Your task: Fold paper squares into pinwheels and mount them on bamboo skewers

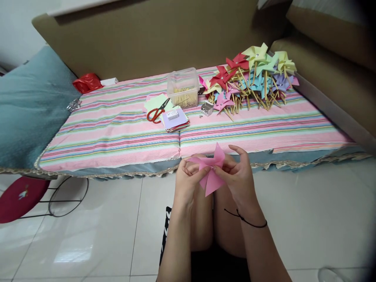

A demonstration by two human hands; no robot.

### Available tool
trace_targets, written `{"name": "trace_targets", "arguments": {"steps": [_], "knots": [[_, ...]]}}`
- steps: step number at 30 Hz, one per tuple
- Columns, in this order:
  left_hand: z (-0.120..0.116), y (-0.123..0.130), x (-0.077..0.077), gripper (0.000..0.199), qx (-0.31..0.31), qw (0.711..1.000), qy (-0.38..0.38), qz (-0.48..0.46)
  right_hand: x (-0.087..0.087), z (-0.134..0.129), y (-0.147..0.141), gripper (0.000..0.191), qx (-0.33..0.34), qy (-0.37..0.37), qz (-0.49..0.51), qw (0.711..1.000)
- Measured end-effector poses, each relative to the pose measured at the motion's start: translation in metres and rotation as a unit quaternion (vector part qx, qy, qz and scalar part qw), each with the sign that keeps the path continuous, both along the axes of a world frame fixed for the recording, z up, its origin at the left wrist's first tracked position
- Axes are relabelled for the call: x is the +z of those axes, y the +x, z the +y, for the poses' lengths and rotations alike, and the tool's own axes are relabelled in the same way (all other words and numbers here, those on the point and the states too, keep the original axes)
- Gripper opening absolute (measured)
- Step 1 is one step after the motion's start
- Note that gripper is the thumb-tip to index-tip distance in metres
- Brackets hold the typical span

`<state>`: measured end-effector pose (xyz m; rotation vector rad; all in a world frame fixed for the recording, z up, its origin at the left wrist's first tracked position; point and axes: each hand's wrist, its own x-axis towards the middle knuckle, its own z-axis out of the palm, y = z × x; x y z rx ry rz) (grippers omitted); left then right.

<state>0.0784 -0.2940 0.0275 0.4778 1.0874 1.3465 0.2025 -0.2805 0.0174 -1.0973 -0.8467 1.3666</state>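
Observation:
Above my knees I hold a pink paper pinwheel (214,182) between both hands, its blades folded in toward the middle. My left hand (188,174) pinches it from the left, with the thumb pressed near the centre. From the other side my right hand (238,176) grips it, thumb tip also close to the centre and one finger raised away from the paper. The two thumbs nearly meet. Whether a pin sits at the centre is hidden by the thumbs. No stick shows on this pinwheel.
Finished pinwheels on sticks (249,84) pile up on the striped cover (117,143). Left of them stand a small box of pins (207,109) and a clear tub (183,84) of sticks. Red-handled scissors (157,111) lie beside paper squares (176,121). A red stool (22,197) stands at left.

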Motion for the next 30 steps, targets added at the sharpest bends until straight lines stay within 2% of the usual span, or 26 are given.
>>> {"name": "trace_targets", "arguments": {"steps": [15, 24, 30], "knots": [[0.001, 0.001, -0.005, 0.048, 0.030, 0.998, 0.009, 0.063, -0.008, 0.003, 0.001, 0.075, 0.014, -0.031, 0.029, 0.999], [0.004, 0.002, -0.008, 0.053, 0.070, 0.995, -0.004, 0.076, -0.012, 0.006, 0.003, 0.076, 0.032, -0.037, 0.030, 0.998], [0.003, 0.001, -0.008, 0.052, 0.049, 0.995, 0.001, 0.086, -0.009, 0.005, -0.001, 0.077, 0.019, -0.026, 0.013, 0.999]]}}
